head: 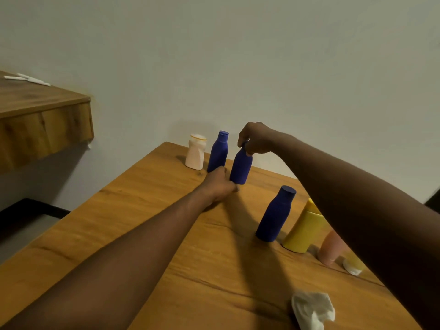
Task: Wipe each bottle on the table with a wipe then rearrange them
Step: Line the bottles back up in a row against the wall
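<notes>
Blue bottle (241,166) slightly tilted at far end of table (147,177), beside second blue bottle (217,152). Right hand (256,139) pinches its cap. Left hand (220,184) at base, fingers curled, hold unclear. Likely light, stiff, smooth plastic; body grip is safer than cap. Wipe (312,308) lies near front edge.

The person's visible body consists of two arms. The left hand (219,185) and right hand (256,141) are bare. Both forearms are uncovered along their entire visible length.
</notes>
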The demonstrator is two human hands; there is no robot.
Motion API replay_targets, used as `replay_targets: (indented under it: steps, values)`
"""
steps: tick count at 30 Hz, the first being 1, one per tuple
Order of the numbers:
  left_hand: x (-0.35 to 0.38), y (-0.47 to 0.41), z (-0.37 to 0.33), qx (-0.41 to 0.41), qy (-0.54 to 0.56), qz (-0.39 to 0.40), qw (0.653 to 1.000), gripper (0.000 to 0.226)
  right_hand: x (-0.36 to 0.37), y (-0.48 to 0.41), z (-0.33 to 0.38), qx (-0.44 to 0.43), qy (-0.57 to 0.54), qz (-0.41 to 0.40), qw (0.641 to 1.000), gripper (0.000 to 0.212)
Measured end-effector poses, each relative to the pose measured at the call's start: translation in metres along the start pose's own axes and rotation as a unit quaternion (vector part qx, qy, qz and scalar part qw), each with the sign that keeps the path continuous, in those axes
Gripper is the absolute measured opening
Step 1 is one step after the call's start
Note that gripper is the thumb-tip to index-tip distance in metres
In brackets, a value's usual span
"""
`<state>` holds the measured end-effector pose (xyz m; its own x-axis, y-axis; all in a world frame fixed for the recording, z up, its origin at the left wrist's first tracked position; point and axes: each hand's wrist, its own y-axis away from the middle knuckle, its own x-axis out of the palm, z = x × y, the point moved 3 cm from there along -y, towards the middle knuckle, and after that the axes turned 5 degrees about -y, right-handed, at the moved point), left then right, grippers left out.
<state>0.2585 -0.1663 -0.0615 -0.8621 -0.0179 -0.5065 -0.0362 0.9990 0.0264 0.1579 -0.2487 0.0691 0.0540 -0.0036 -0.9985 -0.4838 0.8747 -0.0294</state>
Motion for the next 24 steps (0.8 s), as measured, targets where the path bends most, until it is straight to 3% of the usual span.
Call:
replay_targets:
  steps: [9,18,24]
  values:
    - [0.001,-0.016,0.010,-0.008,0.008,0.006,1.000,0.045,0.001,-0.018,-0.001,-0.003,-0.015,-0.005,1.000,0.037]
    - [0.000,-0.015,0.005,-0.022,0.019,0.009,1.000,0.044,0.001,-0.013,0.001,-0.001,-0.038,-0.011,0.999,0.054]
    - [-0.002,0.001,-0.008,-0.024,0.017,0.001,1.000,0.050,-0.013,0.007,-0.003,0.005,-0.034,-0.039,0.999,0.049]
